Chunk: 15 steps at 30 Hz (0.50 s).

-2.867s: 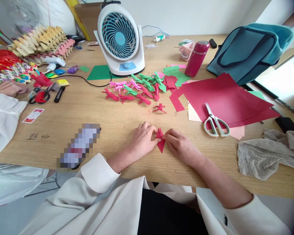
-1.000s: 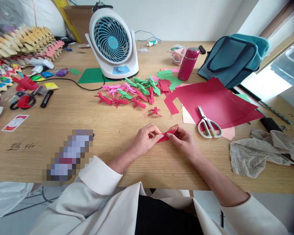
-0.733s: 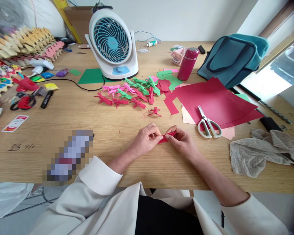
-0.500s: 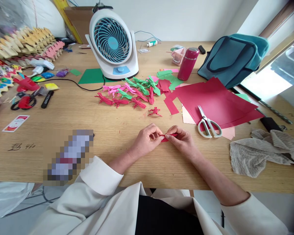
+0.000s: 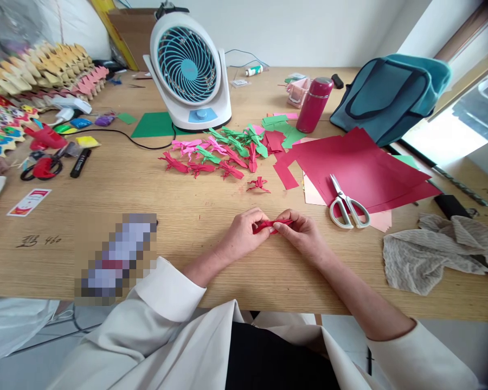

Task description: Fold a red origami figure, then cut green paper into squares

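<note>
Red paper (image 5: 267, 223) has turned: a few seconds back it lay as an open diamond, points near and far; now it is a narrow strip running left–right, pinched up between both hands. Judged from that, handling has gone from work flat on the table (image 5: 187, 227) to close fingertip creasing or shaping. Left to right: a blurred-out oblong object (image 5: 120, 252) lies well apart from the hands, untouched. Left hand (image 5: 244, 233), thumb and curled fingers gripping the left part of the paper. Paper itself sits over the near middle of the table; its long axis is mostly left–right, right end slightly farther, pointed tip toward the right; left end largely under the fingers, so which end is the front, cannot tell. Whether it touches the wood, cannot tell either. Just far of it, one small red figure (image 5: 259, 183) stands apart from a cluster of pink, green and red figures (image 5: 231, 154). Right hand (image 5: 305, 233), thumb and fingers pinching the right part. Farther right, scissors (image 5: 344, 197), blades aimed far, partly on red sheets (image 5: 370, 168).
</note>
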Motion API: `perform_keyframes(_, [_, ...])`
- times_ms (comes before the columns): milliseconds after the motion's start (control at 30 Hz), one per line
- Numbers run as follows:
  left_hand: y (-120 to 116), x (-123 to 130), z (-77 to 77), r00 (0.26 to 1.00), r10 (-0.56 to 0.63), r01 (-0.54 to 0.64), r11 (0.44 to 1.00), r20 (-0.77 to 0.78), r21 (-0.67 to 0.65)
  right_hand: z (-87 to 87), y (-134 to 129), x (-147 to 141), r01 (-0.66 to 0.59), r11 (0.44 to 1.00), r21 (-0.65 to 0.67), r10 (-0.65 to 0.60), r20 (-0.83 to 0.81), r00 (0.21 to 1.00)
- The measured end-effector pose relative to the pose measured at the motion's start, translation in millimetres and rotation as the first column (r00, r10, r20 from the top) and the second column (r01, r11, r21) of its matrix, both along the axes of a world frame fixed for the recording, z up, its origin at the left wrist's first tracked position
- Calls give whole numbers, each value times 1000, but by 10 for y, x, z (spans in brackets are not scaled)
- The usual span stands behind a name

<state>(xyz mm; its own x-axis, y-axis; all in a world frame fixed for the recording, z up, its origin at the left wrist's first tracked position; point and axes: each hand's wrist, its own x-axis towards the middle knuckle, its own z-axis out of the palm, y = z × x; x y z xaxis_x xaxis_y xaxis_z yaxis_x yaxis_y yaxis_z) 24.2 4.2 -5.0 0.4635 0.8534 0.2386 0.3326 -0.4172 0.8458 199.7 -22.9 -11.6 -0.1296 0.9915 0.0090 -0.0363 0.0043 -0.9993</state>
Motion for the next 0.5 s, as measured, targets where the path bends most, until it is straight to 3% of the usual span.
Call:
perform_keyframes(233, [19, -3, -12, 998, 8, -4, 998, 65, -59, 2, 0, 19, 30, 999, 21, -30, 27, 999])
perform_keyframes(500, [14, -19, 56, 998, -18, 17, 1000, 61, 13, 9, -5, 18, -5, 1000, -16, 5, 35, 999])
